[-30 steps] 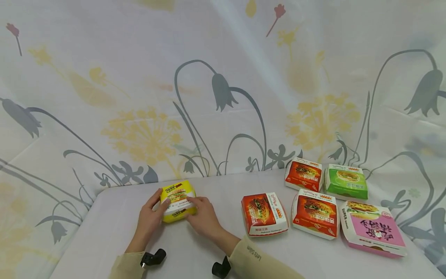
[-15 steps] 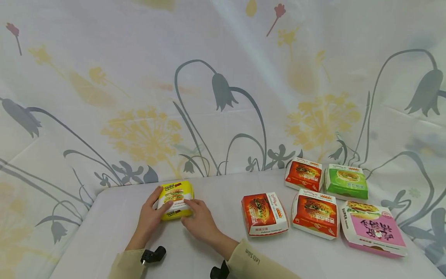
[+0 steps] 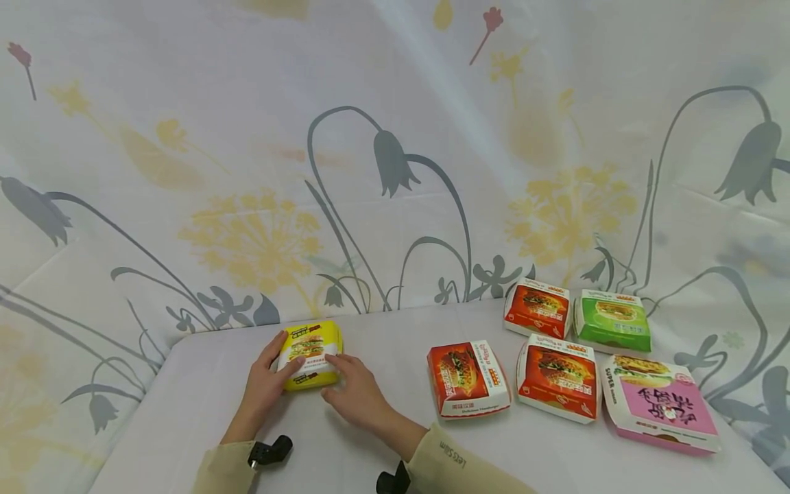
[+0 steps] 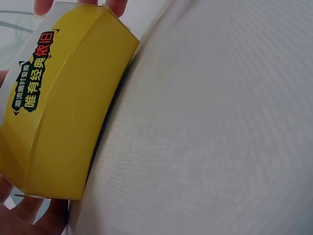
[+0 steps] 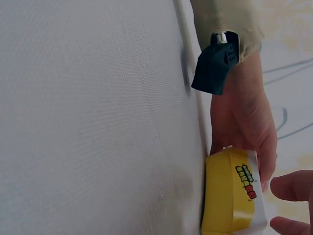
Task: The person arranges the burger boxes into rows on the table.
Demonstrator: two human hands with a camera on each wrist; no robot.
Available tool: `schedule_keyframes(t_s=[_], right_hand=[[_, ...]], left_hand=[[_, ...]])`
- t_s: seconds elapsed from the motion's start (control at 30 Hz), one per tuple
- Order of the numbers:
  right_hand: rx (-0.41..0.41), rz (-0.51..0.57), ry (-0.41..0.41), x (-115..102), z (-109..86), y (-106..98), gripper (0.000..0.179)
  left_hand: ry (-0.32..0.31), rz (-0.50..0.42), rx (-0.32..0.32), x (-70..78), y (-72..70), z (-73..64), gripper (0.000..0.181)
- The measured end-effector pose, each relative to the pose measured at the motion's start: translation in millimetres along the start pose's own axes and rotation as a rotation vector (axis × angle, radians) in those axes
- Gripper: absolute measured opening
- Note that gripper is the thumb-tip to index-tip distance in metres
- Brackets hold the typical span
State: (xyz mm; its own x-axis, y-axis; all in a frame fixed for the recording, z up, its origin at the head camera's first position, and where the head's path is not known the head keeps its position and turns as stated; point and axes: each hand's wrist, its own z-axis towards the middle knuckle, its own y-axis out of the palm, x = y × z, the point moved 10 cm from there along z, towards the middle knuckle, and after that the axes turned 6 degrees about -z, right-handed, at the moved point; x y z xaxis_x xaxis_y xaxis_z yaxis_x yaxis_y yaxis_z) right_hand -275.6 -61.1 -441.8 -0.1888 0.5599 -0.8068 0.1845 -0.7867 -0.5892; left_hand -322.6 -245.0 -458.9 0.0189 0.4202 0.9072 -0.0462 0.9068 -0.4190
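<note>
A yellow-and-white burger box [image 3: 308,355] stands on the table at left in the head view, between both hands. My left hand [image 3: 262,384] grips its left end, with the fingers along the side and the thumb over the top. Fingers of my right hand [image 3: 358,391] curve about the right end, the index at the top edge and the thumb low near the front corner. The left wrist view shows the yellow front face of the burger box [image 4: 73,107] close up. Seen from the right wrist, the burger box [image 5: 234,191] has the left hand [image 5: 244,112] beyond it.
To the right sit a red burger box [image 3: 469,379], another red box [image 3: 558,377], a third red box [image 3: 538,307], a green box [image 3: 613,321] and a larger pink box [image 3: 663,405]. A flower-patterned curtain [image 3: 395,261] hangs behind the white table [image 3: 370,336].
The yellow burger box has shifted slightly left and settled squarer, with the right hand following it left. During the last half second, hands and box have hardly moved. The other boxes stay put.
</note>
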Motion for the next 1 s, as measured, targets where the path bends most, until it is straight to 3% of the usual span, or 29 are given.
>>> schedule_keyframes(t_s=[0.6, 1.0], right_hand=[[-0.011, -0.013, -0.036, -6.7, -4.6, -11.9, 0.054], [-0.031, 0.016, -0.064, -15.8, -17.5, -40.9, 0.054]], left_hand=[[-0.010, -0.025, -0.009, -1.0, 0.6, -1.1, 0.076], [-0.007, -0.032, -0.001, -4.6, 0.0, 0.5, 0.077]])
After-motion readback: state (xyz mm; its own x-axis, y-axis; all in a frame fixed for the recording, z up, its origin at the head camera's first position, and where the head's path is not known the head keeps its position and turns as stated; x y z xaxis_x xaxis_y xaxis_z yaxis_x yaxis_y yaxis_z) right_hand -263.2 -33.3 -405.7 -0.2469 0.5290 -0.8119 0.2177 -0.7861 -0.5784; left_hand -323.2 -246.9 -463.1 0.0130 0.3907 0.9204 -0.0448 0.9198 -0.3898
